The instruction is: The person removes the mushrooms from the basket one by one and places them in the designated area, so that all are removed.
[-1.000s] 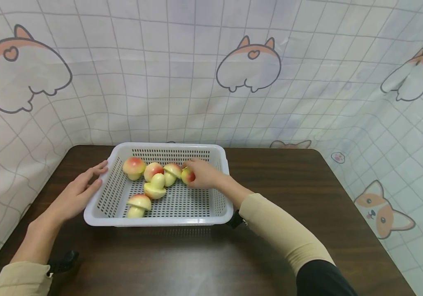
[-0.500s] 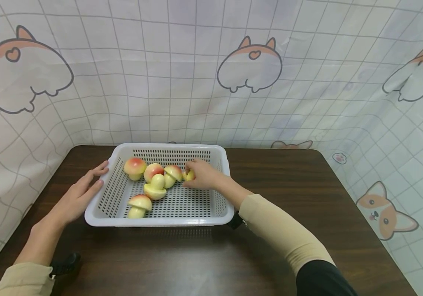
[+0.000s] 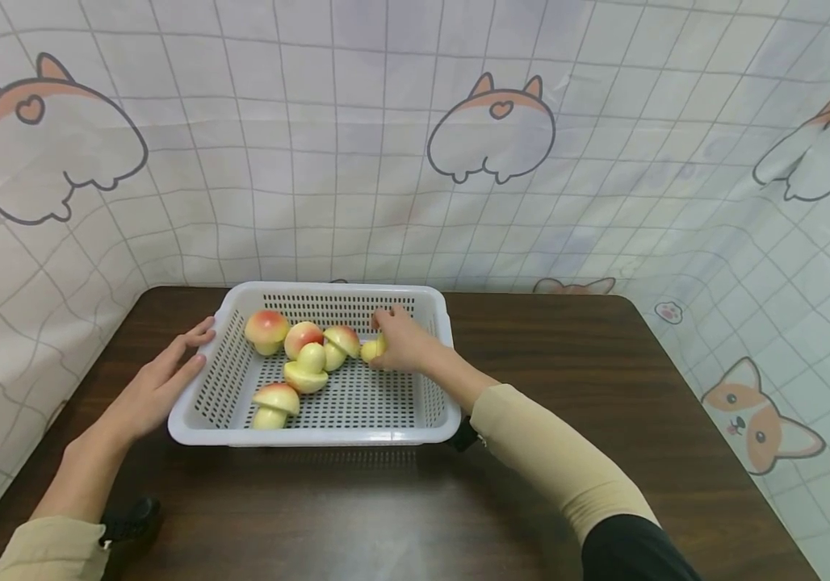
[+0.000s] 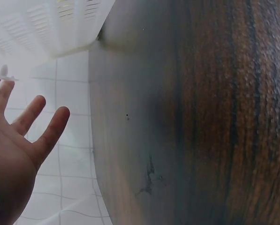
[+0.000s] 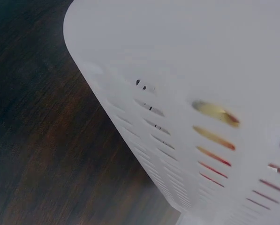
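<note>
Presently right hand [image 3: 406,342] at yellow mushroom [image 3: 370,350] inside white basket [image 3: 313,437]

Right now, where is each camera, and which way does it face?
Head: on the head, facing forward and down at a white slotted plastic basket, yellow-red mushroom-shaped pieces and dark wooden table; left hand, right hand and beige sleeves show.
Left wrist: on that wrist, looking past its hand to basket, table and white gridded backdrop; only that hand shows.
Right wrist: on that wrist, facing the basket's outside and table; no body part shows.
Shared: head and left wrist both show the left hand.
</note>
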### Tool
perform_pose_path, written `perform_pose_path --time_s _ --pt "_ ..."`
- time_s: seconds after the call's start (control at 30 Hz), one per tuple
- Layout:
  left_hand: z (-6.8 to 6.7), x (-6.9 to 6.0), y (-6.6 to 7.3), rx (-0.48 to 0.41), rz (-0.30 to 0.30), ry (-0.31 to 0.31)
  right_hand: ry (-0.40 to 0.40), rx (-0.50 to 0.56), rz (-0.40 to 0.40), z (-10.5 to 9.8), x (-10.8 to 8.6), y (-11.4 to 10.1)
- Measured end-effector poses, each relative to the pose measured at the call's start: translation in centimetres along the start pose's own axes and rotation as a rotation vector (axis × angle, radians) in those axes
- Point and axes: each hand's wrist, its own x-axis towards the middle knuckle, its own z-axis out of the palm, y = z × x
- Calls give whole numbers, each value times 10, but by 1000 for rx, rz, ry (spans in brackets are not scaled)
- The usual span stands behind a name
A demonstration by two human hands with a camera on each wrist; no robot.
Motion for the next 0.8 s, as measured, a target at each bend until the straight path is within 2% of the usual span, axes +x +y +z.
perform_pose_path --time_s 0.23,0.4,0.5,0.67,0.8 --pt "1 -2 -2 -1 7 2 35 1 -29 -1 -1 -1" --pt "1 -2 -2 2 11 1 31 20 -4 -2 -2 -2" --pt "1 -1 -2 1 12 -4 18 11 -1 -2 -2 -2" --pt "1 -1 -3 6 16 1 -18 -30 -37 -2 0 -1" --pt "2 -1 -2 6 22 6 -53 -22 -62 -1 0 0"
